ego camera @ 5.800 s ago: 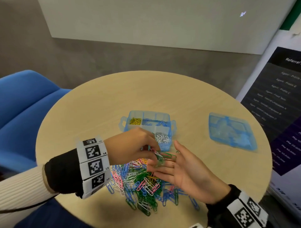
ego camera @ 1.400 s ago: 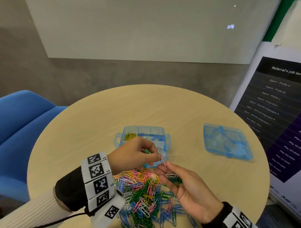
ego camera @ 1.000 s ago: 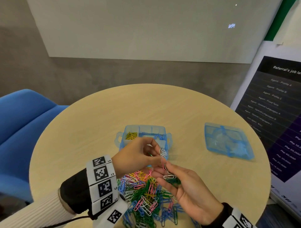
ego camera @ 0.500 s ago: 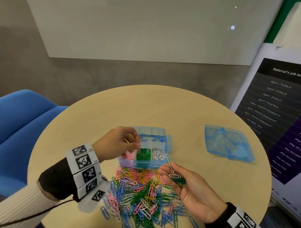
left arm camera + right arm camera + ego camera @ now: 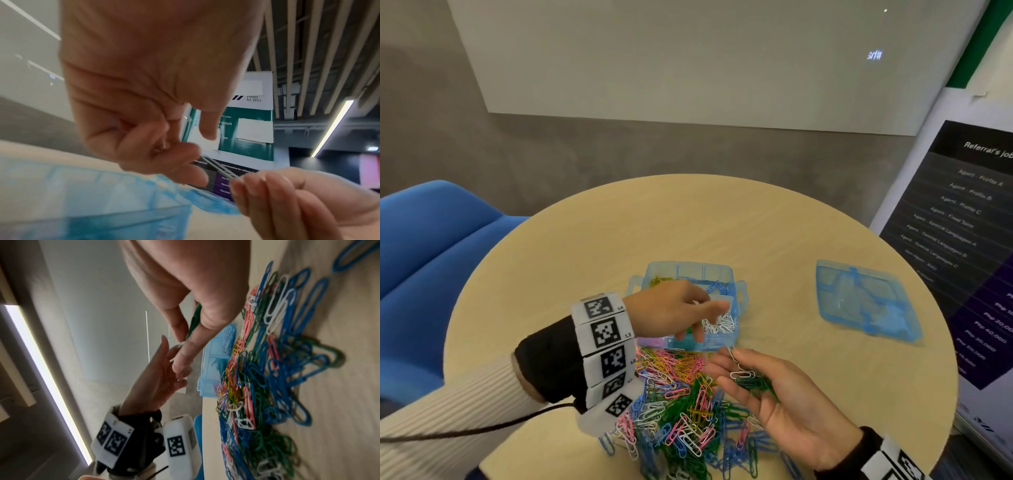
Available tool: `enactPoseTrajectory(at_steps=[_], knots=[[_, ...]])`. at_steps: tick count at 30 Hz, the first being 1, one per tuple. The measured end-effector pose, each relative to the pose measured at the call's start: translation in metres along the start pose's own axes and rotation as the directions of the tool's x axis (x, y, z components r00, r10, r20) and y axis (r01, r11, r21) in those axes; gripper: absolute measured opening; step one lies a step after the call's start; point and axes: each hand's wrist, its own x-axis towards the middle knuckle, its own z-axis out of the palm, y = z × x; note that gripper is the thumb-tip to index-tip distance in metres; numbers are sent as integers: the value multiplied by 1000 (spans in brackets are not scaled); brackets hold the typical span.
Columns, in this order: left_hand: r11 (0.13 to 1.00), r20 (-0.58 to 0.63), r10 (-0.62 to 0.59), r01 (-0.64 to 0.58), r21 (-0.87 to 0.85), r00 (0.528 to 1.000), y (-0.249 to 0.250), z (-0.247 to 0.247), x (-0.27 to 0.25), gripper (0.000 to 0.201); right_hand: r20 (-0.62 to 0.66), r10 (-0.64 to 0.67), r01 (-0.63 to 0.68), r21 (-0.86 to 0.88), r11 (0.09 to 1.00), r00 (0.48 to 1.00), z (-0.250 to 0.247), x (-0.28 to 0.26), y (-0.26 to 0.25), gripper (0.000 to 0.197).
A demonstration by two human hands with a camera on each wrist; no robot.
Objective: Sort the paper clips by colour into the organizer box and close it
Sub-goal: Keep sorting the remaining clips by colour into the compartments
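Note:
The open blue organizer box (image 5: 688, 266) stands mid-table, holding yellow, blue, white, green and pink clips in separate compartments. My left hand (image 5: 705, 318) hovers over its front row with relaxed fingers by the white clips (image 5: 719, 325), holding nothing that I can see. My right hand (image 5: 736, 363) lies palm up in front of the box. It holds green clips (image 5: 753, 382) and pinches a white clip (image 5: 218, 167) that sticks up toward the left fingers (image 5: 185, 162). The mixed pile of paper clips (image 5: 681, 404) lies under both hands. In the right wrist view, thumb and forefinger (image 5: 185, 340) pinch the clips.
The box's blue lid (image 5: 866, 301) lies apart on the right of the round wooden table (image 5: 722, 219). A blue chair (image 5: 431, 246) stands to the left and a dark printed banner (image 5: 955, 246) to the right.
My left hand has moved from the box's front left compartment to the right, over the white clips and close to the right fingertips. The right hand has stayed put with its clips.

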Motion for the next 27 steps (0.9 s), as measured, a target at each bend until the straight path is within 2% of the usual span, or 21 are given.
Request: enactPoseTrajectory(at_steps=[4,6,10,14,17,20,22,27], knots=[[997,107,22,-13,-76,994,12,4,12,25,9,3,-3,4,1000,1000,1,-2,-1,24],[998,54,15,-12,-57,998,14,2,20,23,13,1,-1,28,1000,1000,0,-2,-3,25],[993,-165,36,-17,118,986,14,-8,33,24,12,4,-6,134,991,1000,-4,-1,-6,41],[951,-173,16,38,306,985,19,-2,28,36,45,10,-21,249,968,999,-8,-1,-10,61],[943,-150,139,-85,322,979,26,5,14,31,68,-8,-15,338,941,998,-9,-1,-13,68],[926,-16,263,-248,285,965,31,11,2,17,89,-33,-2,363,932,995,-10,-1,-14,72],[908,8,288,-275,315,958,29,16,0,17,109,-45,2,365,931,993,-11,-1,-14,73],[904,-47,322,-293,312,945,28,18,-2,9,137,-43,-6,337,942,990,-9,-3,-14,75]])
